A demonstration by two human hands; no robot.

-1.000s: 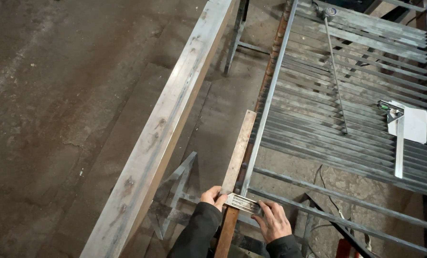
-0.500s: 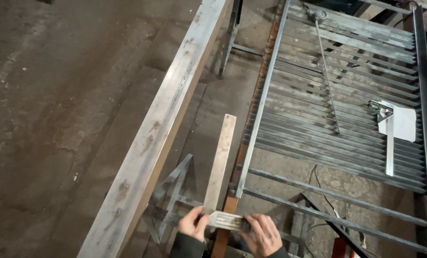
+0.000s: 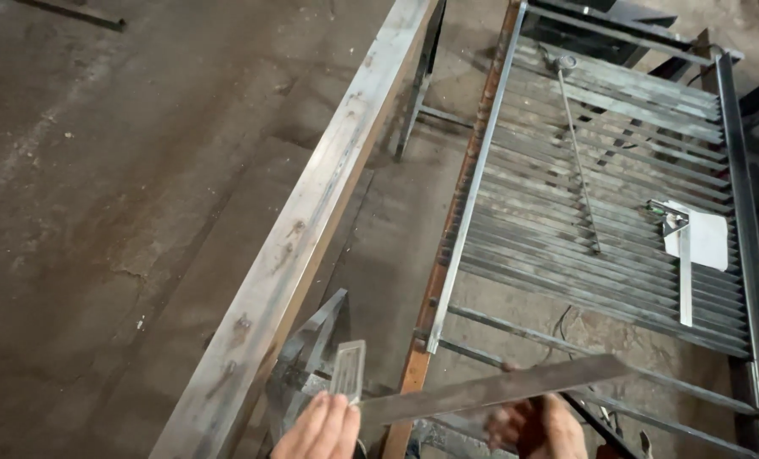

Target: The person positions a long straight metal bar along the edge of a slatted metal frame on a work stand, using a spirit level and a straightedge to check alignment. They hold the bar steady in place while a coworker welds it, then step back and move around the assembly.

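Concrete workshop floor (image 3: 99, 212); left hand (image 3: 320, 429) fingers together on flat steel bar (image 3: 490, 391), small metal plate (image 3: 348, 371) just above; right hand (image 3: 537, 425) blurred, grip indiscernible.

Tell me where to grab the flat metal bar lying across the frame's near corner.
Take the flat metal bar near its left end, coming from below, probably. It is thin and wide, so pinch across its faces. The left hand is already there; its far end overhangs the slatted frame.
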